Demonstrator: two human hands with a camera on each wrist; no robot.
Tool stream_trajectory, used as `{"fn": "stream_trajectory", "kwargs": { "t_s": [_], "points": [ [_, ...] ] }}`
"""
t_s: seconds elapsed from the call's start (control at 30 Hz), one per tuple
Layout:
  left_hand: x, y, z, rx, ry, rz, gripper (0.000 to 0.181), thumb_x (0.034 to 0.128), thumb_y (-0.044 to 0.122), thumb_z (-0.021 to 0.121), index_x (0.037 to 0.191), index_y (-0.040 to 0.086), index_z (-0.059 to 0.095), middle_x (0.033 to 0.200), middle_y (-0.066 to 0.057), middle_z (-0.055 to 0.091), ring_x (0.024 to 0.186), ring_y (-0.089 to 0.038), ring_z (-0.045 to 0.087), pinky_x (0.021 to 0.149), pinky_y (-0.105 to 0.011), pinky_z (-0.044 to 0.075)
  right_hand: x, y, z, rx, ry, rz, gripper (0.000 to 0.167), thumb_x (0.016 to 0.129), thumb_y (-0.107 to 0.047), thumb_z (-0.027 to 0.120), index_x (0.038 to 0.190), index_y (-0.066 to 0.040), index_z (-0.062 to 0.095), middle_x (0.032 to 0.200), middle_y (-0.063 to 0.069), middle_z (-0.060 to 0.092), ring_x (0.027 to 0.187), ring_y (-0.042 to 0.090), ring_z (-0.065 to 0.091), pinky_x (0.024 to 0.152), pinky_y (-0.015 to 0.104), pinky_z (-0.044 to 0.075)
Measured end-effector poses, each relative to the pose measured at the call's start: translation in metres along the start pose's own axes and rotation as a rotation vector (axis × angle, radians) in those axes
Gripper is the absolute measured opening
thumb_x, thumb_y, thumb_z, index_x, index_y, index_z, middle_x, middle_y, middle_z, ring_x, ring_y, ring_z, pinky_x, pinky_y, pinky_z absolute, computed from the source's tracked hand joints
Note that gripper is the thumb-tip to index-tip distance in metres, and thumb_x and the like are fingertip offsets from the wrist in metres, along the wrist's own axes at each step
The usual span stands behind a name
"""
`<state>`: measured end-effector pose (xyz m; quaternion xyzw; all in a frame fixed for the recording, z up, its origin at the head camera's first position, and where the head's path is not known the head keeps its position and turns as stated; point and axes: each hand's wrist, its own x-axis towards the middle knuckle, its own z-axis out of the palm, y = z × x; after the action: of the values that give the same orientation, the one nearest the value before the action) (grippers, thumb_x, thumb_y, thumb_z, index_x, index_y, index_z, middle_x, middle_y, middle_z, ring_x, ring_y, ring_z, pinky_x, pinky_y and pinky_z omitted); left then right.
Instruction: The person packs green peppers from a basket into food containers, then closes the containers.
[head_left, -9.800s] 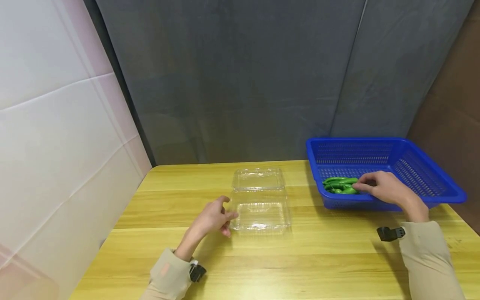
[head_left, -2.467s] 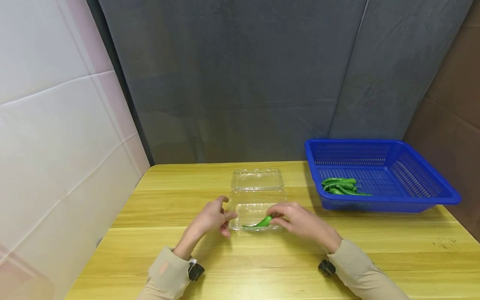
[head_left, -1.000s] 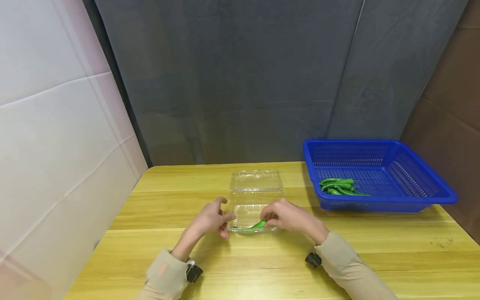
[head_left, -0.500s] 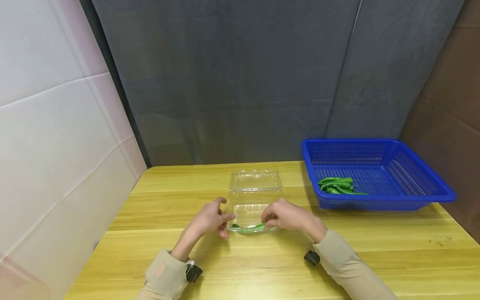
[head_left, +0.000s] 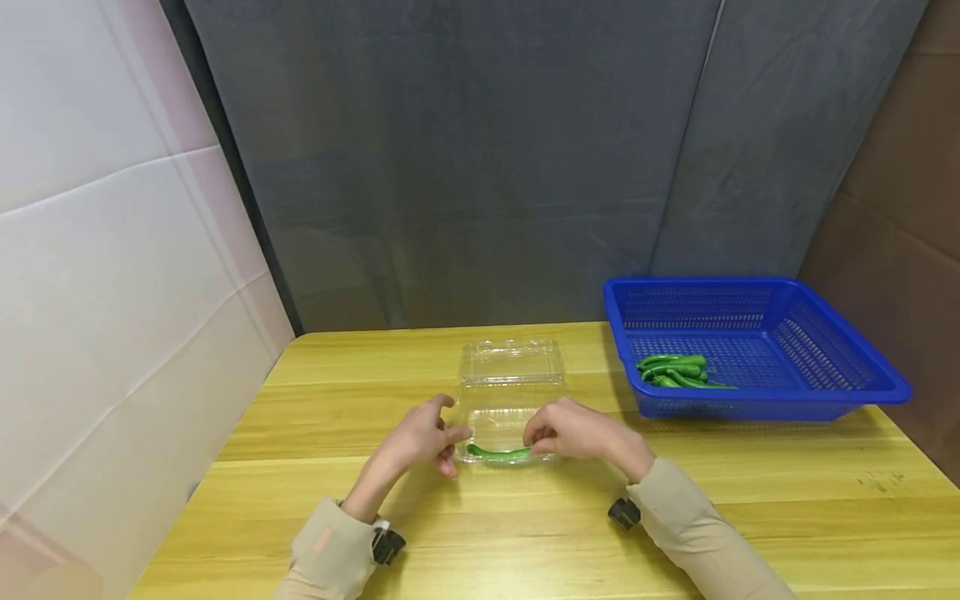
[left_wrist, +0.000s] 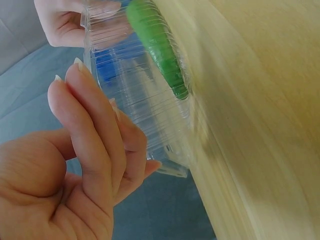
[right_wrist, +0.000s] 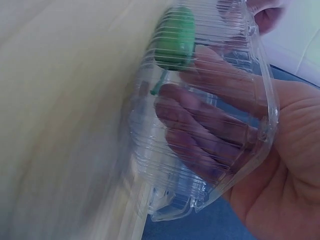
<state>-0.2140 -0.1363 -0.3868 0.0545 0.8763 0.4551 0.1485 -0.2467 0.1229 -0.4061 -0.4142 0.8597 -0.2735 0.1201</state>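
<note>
1 green pepper (head_left: 498,456) lies inside the base of a clear plastic container (head_left: 502,422), lengthwise along its near wall; stem end toward the right hand (head_left: 576,429), tip toward the left. Container stands open, lid (head_left: 512,361) folded back on the far side.

Right hand: reaches over the container's right rim. Right wrist view, through the ribbed plastic: thumb at the pepper's stem end, bent fingers just beside the stem. Cannot tell whether they grip it.

Left hand (head_left: 416,437): at the container's left edge, fingers loosely extended, not wrapped round anything. The 2 hands are apart, on opposite sides of the container.

To the right, well apart from the container: blue perforated basket (head_left: 750,407), several more green peppers (head_left: 675,369) heaped in its near left corner; exact count unclear. All on a wood-grain table (head_left: 487,533). Dark grey curtain (head_left: 465,167) behind.
</note>
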Motion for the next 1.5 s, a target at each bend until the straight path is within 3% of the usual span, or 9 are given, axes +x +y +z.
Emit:
{"fn": "stream_trajectory", "kwargs": {
  "t_s": [0.33,0.63,1.1,1.3,1.5],
  "points": [
    [0.002,0.0,0.0,-0.02,-0.005,-0.018,0.066,0.0967,0.01,0.069,0.148,-0.01,0.032,0.075,-0.017,0.062,0.047,-0.018,0.064,0.057,-0.034,0.062,0.0,0.0,-0.004,0.024,-0.002,0.013,0.011,0.094,-0.009,0.073,0.103,-0.005,0.076,0.09,-0.005,0.073,0.079,0.002,0.065,0.074,0.019,0.057],
    [0.002,-0.001,-0.001,-0.017,-0.003,-0.017,0.066,0.0968,0.009,0.069,0.148,-0.009,0.031,0.073,-0.017,0.062,0.047,-0.019,0.064,0.057,-0.033,0.062,-0.007,-0.003,-0.023,-0.064,0.107,-0.039,0.016,0.096,-0.012,0.07,0.107,0.0,0.074,0.102,0.006,0.074,0.09,0.015,0.068,0.082,0.03,0.059],
    [0.0,-0.001,-0.002,-0.022,-0.004,-0.018,0.066,0.0967,0.01,0.069,0.148,-0.01,0.031,0.074,-0.017,0.063,0.047,-0.018,0.064,0.06,-0.035,0.063,-0.019,0.002,-0.045,-0.118,0.244,0.027,0.017,0.099,-0.016,0.067,0.111,-0.007,0.075,0.114,0.007,0.071,0.106,0.025,0.066,0.091,0.045,0.058],
    [0.0,-0.002,-0.002,-0.024,-0.011,-0.013,0.066,0.0969,0.01,0.069,0.148,-0.01,0.031,0.073,-0.016,0.062,0.047,-0.018,0.064,0.06,-0.036,0.063,-0.025,0.008,-0.051,-0.139,0.307,-0.018,0.015,0.097,-0.015,0.069,0.109,-0.007,0.075,0.11,0.007,0.072,0.101,0.025,0.068,0.085,0.046,0.059],
    [0.0,-0.001,-0.001,-0.023,-0.015,-0.016,0.066,0.0971,0.01,0.068,0.148,-0.009,0.031,0.072,-0.016,0.062,0.047,-0.018,0.064,0.06,-0.034,0.063,-0.032,0.015,-0.059,-0.13,0.354,0.007,0.017,0.098,-0.015,0.069,0.11,-0.005,0.074,0.106,0.005,0.072,0.097,0.024,0.067,0.082,0.048,0.059]
  ]
}}
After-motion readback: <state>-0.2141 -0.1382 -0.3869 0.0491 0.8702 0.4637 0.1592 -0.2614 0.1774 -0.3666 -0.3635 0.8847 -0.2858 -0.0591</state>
